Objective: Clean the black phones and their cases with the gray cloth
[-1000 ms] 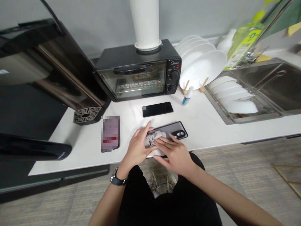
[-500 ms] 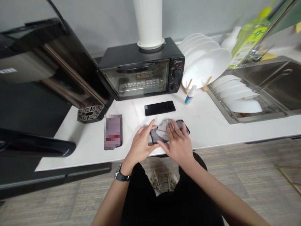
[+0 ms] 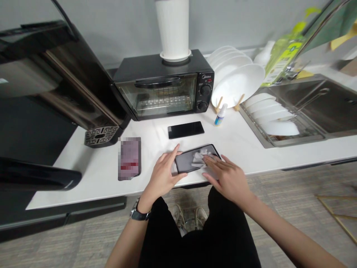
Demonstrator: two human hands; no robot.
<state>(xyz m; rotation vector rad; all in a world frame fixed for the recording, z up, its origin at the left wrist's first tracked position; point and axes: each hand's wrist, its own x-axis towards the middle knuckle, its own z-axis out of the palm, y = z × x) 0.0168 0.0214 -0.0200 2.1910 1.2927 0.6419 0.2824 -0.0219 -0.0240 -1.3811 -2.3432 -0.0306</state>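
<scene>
A phone with a grey screen (image 3: 185,161) lies on the white counter near its front edge. My left hand (image 3: 165,169) grips its left end between thumb and fingers. A crumpled grey cloth (image 3: 198,156) rests on the right half of the screen, with the fingers of my right hand (image 3: 229,176) pressing on it. Just behind lies a black phone (image 3: 186,130), screen up. To the left is a third phone-shaped item (image 3: 129,158), purplish and blurred. A small spray bottle (image 3: 220,116) stands behind and to the right.
A black toaster oven (image 3: 164,93) at the back carries a white cylinder (image 3: 174,31). White plates (image 3: 237,83) stand in a rack beside it. The sink (image 3: 320,111) is at the right; a coffee machine (image 3: 103,136) stands left on the counter (image 3: 83,178).
My right hand and the cloth have shifted right along the phone, uncovering the left part of the screen. My left hand still grips its left end. The view has shifted slightly.
</scene>
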